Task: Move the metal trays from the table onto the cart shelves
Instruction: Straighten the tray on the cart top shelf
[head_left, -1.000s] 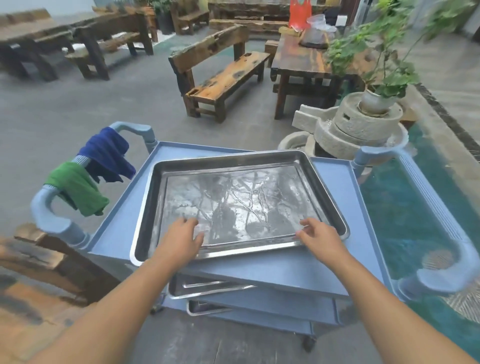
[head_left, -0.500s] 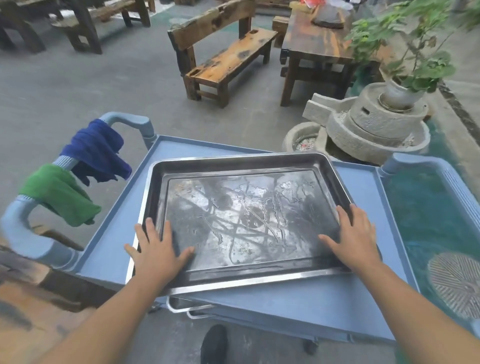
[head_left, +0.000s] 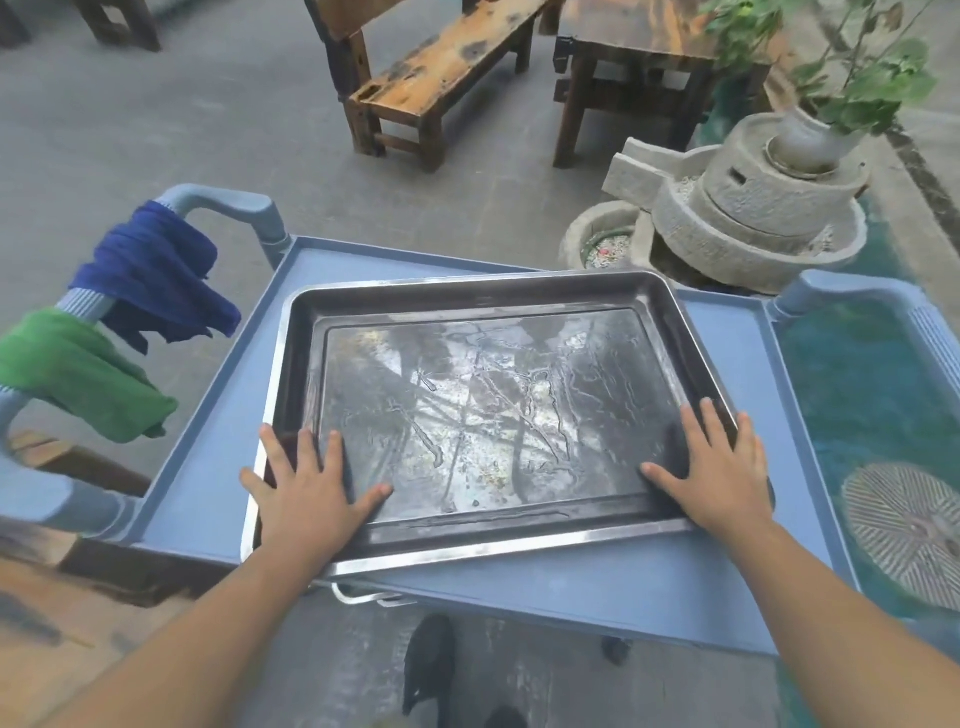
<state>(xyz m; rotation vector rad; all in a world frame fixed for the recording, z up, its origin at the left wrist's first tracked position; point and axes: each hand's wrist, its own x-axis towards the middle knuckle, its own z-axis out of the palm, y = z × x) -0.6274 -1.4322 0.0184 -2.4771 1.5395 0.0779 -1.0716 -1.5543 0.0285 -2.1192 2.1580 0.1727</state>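
Observation:
A large rectangular metal tray (head_left: 483, 296) lies flat on the top shelf of a blue plastic cart (head_left: 208, 467). My left hand (head_left: 306, 483) rests flat with spread fingers on the tray's near left corner. My right hand (head_left: 717, 467) lies flat in the same way on the near right corner. Both palms press down on the tray and neither hand curls round its rim. Under the top shelf, the rims of other metal trays (head_left: 358, 597) poke out from lower shelves.
A blue cloth (head_left: 150, 270) and a green cloth (head_left: 78, 369) hang on the cart's left handle. A wooden bench (head_left: 441, 67) and table (head_left: 623, 31) stand beyond. A stone mill with a plant (head_left: 753, 202) sits beside green water (head_left: 857, 395) at right.
My hands have slid from the tray's near rim onto its near corners, fingers spread flat. The tray sits further in on the shelf, and my view has moved closer and tilted down.

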